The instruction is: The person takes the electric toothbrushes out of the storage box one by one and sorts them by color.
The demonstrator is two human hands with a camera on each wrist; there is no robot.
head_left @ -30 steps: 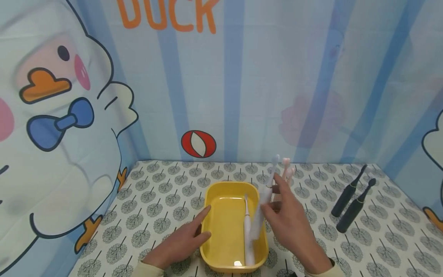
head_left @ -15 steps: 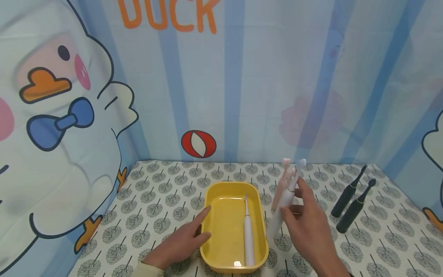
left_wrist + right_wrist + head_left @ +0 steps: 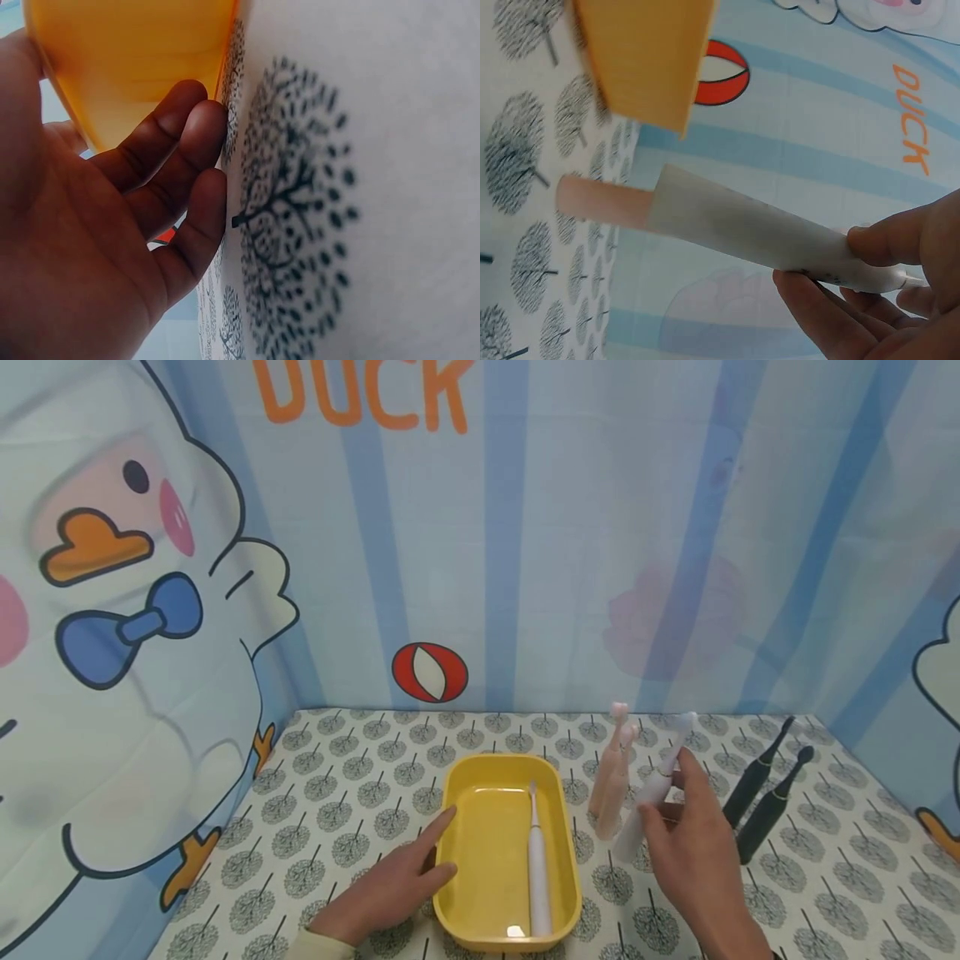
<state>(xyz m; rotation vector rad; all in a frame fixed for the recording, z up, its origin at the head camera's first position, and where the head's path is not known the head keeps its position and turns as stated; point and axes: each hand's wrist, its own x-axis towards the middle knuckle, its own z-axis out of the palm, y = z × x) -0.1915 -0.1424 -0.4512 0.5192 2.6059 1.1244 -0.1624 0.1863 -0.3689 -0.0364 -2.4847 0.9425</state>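
Note:
My right hand (image 3: 693, 847) pinches a white electric toothbrush (image 3: 647, 802) between thumb and fingers, its brush head up and its handle slanting down to the left. In the right wrist view, the wide handle (image 3: 727, 221) overlaps a pink one behind it. A second white electric toothbrush (image 3: 538, 877) lies lengthwise along the right side inside a yellow tray (image 3: 483, 852). At the tray's left rim rests my left hand (image 3: 393, 885), index finger and thumb on the edge. The left wrist view shows its other fingers (image 3: 206, 127) loosely bent by the tray's outer wall.
Two pink electric toothbrushes (image 3: 611, 789) are right of the tray, just left of the held brush. Two black electric toothbrushes (image 3: 763, 818) are farther right, partly behind my right hand. A tree-patterned cloth (image 3: 322, 814) covers the table, backed by a duck-print curtain (image 3: 540, 543).
My right hand has carried the white toothbrush rightward from over the tray, past the pink toothbrushes, to between them and the black ones. The left hand has stayed at the tray's rim.

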